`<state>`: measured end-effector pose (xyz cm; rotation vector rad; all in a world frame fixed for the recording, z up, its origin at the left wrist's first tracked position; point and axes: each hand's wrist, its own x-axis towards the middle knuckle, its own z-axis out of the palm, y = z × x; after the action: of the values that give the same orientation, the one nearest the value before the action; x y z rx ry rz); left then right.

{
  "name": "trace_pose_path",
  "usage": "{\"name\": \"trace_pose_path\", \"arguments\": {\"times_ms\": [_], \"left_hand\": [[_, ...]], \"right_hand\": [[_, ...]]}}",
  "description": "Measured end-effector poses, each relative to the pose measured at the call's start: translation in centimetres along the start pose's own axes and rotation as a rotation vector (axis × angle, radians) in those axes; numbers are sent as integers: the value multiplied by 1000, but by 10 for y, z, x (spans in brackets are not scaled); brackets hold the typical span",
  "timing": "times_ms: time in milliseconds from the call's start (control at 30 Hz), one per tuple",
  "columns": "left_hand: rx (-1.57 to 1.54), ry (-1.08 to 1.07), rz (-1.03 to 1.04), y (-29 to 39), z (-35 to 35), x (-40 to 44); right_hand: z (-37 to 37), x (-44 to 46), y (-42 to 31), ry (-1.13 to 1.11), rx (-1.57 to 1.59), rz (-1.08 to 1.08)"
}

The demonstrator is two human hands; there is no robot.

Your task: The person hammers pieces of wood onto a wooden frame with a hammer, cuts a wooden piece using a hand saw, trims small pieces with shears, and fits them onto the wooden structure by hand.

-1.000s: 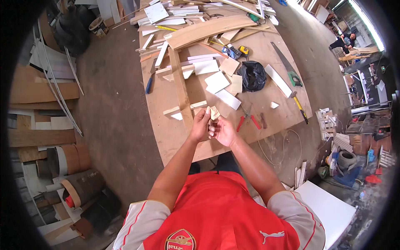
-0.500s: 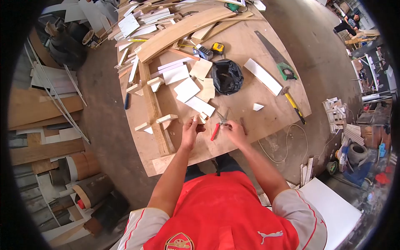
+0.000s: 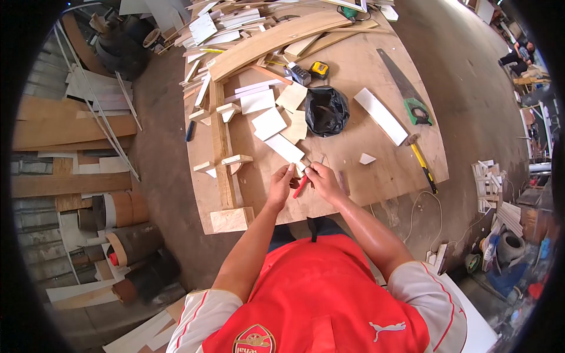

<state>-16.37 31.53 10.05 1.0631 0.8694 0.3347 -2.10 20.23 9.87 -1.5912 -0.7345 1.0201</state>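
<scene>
My left hand (image 3: 282, 185) is closed in a pinch on a small pale wood piece (image 3: 299, 169), partly hidden by the fingers. Close against it, my right hand (image 3: 325, 182) has its fingertips pressed together at the same piece; whatever they pinch is too small to make out. Red-handled pliers (image 3: 301, 187) show between and below the hands, mostly covered by the right one. Just beyond lie white and bare wood offcuts (image 3: 282, 148). Left of my hands is a long timber (image 3: 223, 141) with small angled wood blocks (image 3: 237, 159) along it.
A black bag-lined container (image 3: 327, 115) stands mid-table near a yellow tape measure (image 3: 319, 70). To the right are a white board (image 3: 380, 116), handsaw (image 3: 416, 110), hammer (image 3: 422, 162) and small white block (image 3: 367, 159). Scrap wood (image 3: 229, 26) covers the far end. Another person (image 3: 519, 57) is far right.
My right hand has moved left and up, off to the side of the pliers, and now meets my left hand at the small wood piece. The whole view has shifted slightly.
</scene>
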Motion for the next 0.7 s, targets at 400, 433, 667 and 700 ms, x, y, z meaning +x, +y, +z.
{"name": "trace_pose_path", "arguments": {"times_ms": [400, 433, 667, 700], "left_hand": [[-136, 82, -96, 10, 9, -8], [-157, 93, -119, 6, 8, -6], [-75, 121, -257, 18, 17, -12], [-85, 142, -225, 17, 18, -12]], "right_hand": [[-7, 7, -8, -65, 69, -41], [-7, 7, -11, -45, 40, -52], [3, 15, -2, 90, 9, -301], [2, 14, -7, 89, -17, -285]]}}
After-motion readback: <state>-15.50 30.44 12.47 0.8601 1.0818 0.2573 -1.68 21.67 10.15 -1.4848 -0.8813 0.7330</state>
